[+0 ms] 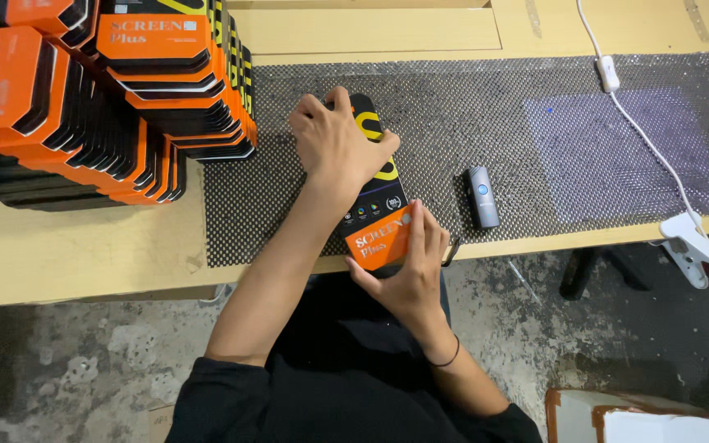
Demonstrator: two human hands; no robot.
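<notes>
Hands are both on 1 flat retail box point(375, 209), a long black-and-orange sleeve lying on the dark mesh mat point(486, 115) near the middle of the frame, its lower end reaching the table's front edge. Left hand point(340, 143) is pressed flat over the upper end with fingers curled around the far edge, clamped down on it. Right hand point(410, 267) pinches the orange lower end, fingers closed on that end.

My read: this looks like the closing or squaring-up step on a single box, with the near flap being handled. Next move probably calls for keeping the top pinned so the box doesn't skate on the mat while the lower end gets worked, then somewhere to park it.

Packaging-wise: the box has a yellow curved shape near the top, a row of small round icons mid-body, and a slanted orange panel with white lettering at the bottom. Upper left of the frame holds a big stack of matching boxes point(116, 90), orange faces with black edges, fanned in 2 or so leaning piles. Right of the box sits a small grey handheld device point(481, 195) with a blue button. White cable point(642, 135) runs down the right side to a white clamp point(691, 246) on the table edge.
</notes>
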